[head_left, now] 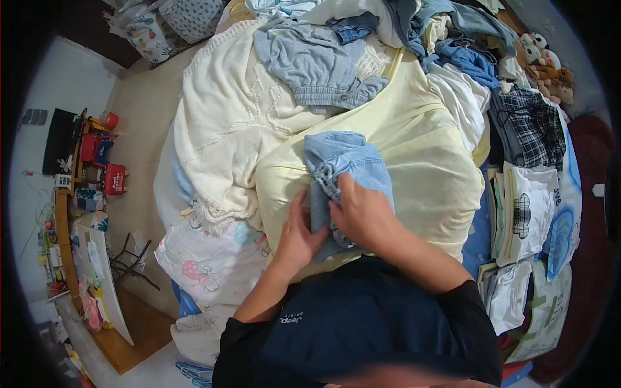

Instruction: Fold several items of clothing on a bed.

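Observation:
A light blue denim garment [365,161], folded into a compact bundle, lies before me on a pale yellow cloth [427,174]. A frayed edge shows along its middle. My right hand [362,210] is closed on the denim near that frayed edge, its fingers curled and partly hidden. At the bundle's left side, my left hand [301,236] grips the near edge, with the denim between thumb and fingers.
Beyond the bundle lie grey shorts [317,64] and a cream knit blanket [226,110]. Folded white clothes [530,194] and plaid shorts [533,119] are stacked at right. Loose clothes [466,61] pile up at far right, by plush toys [546,68]. A patterned white cloth [207,258] lies left.

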Available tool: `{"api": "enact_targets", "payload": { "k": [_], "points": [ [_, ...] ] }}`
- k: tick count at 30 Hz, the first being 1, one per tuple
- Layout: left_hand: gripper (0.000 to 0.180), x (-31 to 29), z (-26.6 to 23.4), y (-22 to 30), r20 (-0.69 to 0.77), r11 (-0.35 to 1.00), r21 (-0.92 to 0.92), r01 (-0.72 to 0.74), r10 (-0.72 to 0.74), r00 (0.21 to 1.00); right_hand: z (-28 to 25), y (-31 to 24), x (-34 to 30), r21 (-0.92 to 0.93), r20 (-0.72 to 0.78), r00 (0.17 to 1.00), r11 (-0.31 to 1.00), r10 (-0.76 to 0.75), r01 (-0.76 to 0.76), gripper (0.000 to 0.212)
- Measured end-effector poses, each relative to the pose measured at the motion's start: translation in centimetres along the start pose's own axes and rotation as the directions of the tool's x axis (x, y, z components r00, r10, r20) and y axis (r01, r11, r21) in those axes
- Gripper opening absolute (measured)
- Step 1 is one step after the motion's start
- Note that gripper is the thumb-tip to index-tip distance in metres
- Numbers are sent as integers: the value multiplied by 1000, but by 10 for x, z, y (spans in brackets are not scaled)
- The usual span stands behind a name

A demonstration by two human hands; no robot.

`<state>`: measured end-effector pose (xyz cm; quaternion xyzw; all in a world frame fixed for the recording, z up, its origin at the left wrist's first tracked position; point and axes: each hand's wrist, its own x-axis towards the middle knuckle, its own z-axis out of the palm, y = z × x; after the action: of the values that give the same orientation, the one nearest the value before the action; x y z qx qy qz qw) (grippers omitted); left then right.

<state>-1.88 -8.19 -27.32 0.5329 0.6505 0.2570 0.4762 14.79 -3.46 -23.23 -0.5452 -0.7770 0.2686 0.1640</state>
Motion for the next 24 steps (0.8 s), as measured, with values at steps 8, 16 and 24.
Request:
{"api": "enact_targets", "payload": {
  "k": [8, 16, 24],
  "points": [
    [85, 7, 8, 9, 58, 846, -530, -62, 109, 992, -85, 18, 1, 105, 22, 985, 980, 169, -170, 47],
    [84, -23, 4, 25, 21, 790, -610, -66, 99, 995, -72, -14, -8, -138, 106, 992, 989, 71, -56, 52],
    [89, -56, -26, -39, -49, 900, -435, -17, -4, 999, 25, -50, -24, 173, 168, 931, 939, -324, 296, 72]
  ]
}}
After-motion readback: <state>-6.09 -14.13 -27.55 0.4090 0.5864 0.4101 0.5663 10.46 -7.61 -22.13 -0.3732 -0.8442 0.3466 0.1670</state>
